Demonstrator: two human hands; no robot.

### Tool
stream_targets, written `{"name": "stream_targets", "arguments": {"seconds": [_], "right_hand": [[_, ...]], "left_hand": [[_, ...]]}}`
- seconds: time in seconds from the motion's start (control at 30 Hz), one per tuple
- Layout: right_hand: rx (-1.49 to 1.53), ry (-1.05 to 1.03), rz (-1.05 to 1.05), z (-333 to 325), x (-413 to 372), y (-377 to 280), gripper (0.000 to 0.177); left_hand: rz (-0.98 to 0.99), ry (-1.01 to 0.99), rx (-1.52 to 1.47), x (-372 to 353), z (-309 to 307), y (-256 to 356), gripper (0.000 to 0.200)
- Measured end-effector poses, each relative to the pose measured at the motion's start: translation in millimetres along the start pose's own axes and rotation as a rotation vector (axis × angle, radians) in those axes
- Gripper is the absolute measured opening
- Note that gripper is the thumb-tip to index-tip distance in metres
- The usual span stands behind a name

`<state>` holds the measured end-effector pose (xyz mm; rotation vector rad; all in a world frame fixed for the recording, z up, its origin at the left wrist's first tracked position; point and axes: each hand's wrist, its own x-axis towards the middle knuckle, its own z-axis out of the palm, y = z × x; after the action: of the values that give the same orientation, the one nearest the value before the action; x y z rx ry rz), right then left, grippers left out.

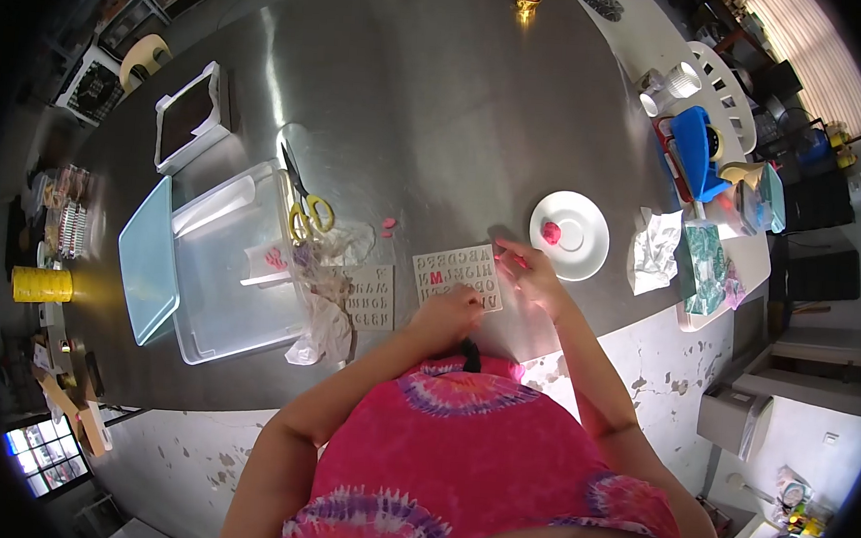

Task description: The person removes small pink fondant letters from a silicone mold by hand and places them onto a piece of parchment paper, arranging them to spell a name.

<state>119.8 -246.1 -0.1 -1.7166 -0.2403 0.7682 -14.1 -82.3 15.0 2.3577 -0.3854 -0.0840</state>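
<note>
A pale letter mold lies on the metal table, with one pink letter filling a cavity at its left side. Over the lower edge of this mold is my left hand, its fingers curled down against the surface; whatever may be under them is hidden. My right hand is at the mold's right edge, fingers apart and pointing left, holding nothing that I can make out. A second letter mold lies just left of the first. Right of my hands, a white saucer bears a pink lump.
Small pink pieces lie behind the molds. To the left are yellow-handled scissors, crumpled plastic wrap, a clear bin and its blue lid. Crumpled white paper and a tissue pack are at right.
</note>
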Motion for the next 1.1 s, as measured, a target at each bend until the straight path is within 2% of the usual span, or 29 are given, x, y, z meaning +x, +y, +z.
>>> {"name": "stream_targets", "arguments": {"seconds": [0.03,0.07,0.1,0.13,0.17,0.2,0.27,0.33,0.37,0.4,0.43,0.47,0.5,0.6,0.63,0.7,0.73,0.8,0.87,0.9,0.93,0.97,1.0,1.03,1.1], "right_hand": [[-0.132,0.004,-0.053,3,2,-3,0.033],[-0.263,0.006,-0.106,7,5,-6,0.036],[-0.256,0.005,-0.106,11,5,-13,0.036],[-0.382,0.009,-0.091,15,4,-20,0.035],[-0.509,0.015,-0.077,18,4,-25,0.035],[-0.507,0.017,-0.076,19,5,-26,0.035],[-0.26,0.019,0.063,20,7,-29,0.035],[-0.231,0.009,0.07,22,4,-38,0.036],[-0.202,-0.001,0.077,23,3,-43,0.036],[-0.204,-0.001,0.074,24,1,-49,0.036],[-0.387,-0.007,0.053,25,-1,-56,0.036],[-0.571,-0.012,0.031,25,-2,-60,0.036],[-0.574,-0.015,0.027,25,0,-55,0.036],[-0.511,0.036,-0.082,23,8,-36,0.039],[-0.442,0.038,-0.09,23,7,-33,0.037],[-0.374,0.042,-0.101,23,3,-35,0.036],[-0.338,0.021,-0.057,23,0,-40,0.035],[-0.303,0.004,-0.012,22,-11,-53,0.033],[-0.119,-0.006,0.014,25,-25,-65,0.031],[-0.12,-0.004,0.014,24,-29,-64,0.031],[0.065,0.028,0.02,22,-34,-62,0.028],[0.25,0.06,0.025,21,-39,-60,0.026],[0.251,0.066,0.027,22,-45,-60,0.026],[0.335,0.115,0.065,24,-51,-59,0.025],[0.418,0.17,0.103,26,-62,-53,0.024]], "left_hand": [[0.001,-0.001,0.002,-1,-1,1,0.016],[-0.08,0.21,-0.058,-3,-2,1,0.019],[-0.162,0.42,-0.117,-7,-3,0,0.023],[-0.165,0.416,-0.114,-11,-6,-2,0.023],[-0.255,0.503,-0.102,-15,-9,-5,0.03],[-0.344,0.591,-0.092,-19,-11,-9,0.038],[-0.389,0.571,-0.109,-29,-12,-14,0.044],[-0.437,0.556,-0.126,-33,-10,-17,0.051],[-0.491,0.517,-0.287,-34,-8,-18,0.054],[-0.542,0.476,-0.448,-35,-5,-21,0.057],[-0.541,0.481,-0.448,-33,-1,-26,0.057],[-0.548,0.577,-0.634,-29,3,-31,0.059],[-0.55,0.672,-0.821,-26,4,-35,0.061],[-0.592,0.67,-0.93,-26,0,-39,0.054],[-0.59,0.67,-0.931,-28,1,-42,0.054],[-0.507,0.498,-0.629,-28,-4,-42,0.04],[-0.503,0.496,-0.628,-27,-9,-39,0.04],[-0.602,0.509,-0.359,-24,-19,-29,0.027],[-0.572,0.535,-0.441,-25,-17,-39,0.024],[-0.544,0.561,-0.52,-24,-19,-40,0.022],[-0.542,0.56,-0.521,-22,-20,-40,0.022],[-0.491,0.59,-0.741,-19,-20,-39,0.02],[-0.435,0.612,-0.96,-17,-24,-35,0.018],[-0.434,0.605,-0.962,-12,-32,-30,0.018],[-0.464,0.442,-0.879,3,-49,-26,0.02]]}}
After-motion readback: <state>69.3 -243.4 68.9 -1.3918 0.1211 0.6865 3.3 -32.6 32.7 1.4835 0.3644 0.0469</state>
